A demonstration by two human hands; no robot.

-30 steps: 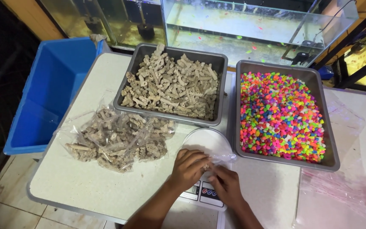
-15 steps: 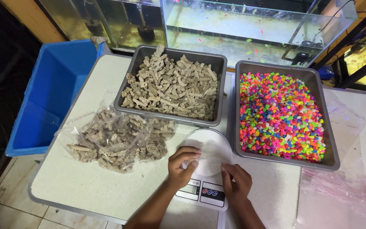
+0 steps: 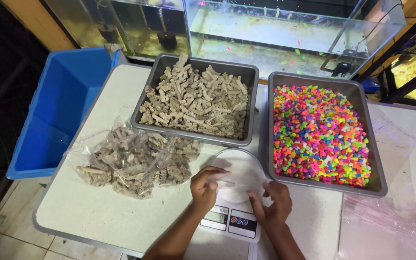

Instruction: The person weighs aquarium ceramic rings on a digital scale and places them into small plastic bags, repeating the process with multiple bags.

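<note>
A person's left hand point(image 3: 207, 187) and right hand point(image 3: 274, 204) rested on either side of the round white plate of a small kitchen scale point(image 3: 233, 201) at the near edge of a speckled white table point(image 3: 97, 212), fingers loosely curled and pinching what looked like thin clear plastic (hard to make out). Just left lay clear bags of beige porous pieces point(image 3: 133, 161); behind stood a grey tray of the same pieces point(image 3: 196, 98), beside a tray of neon pebbles point(image 3: 318, 132).
</note>
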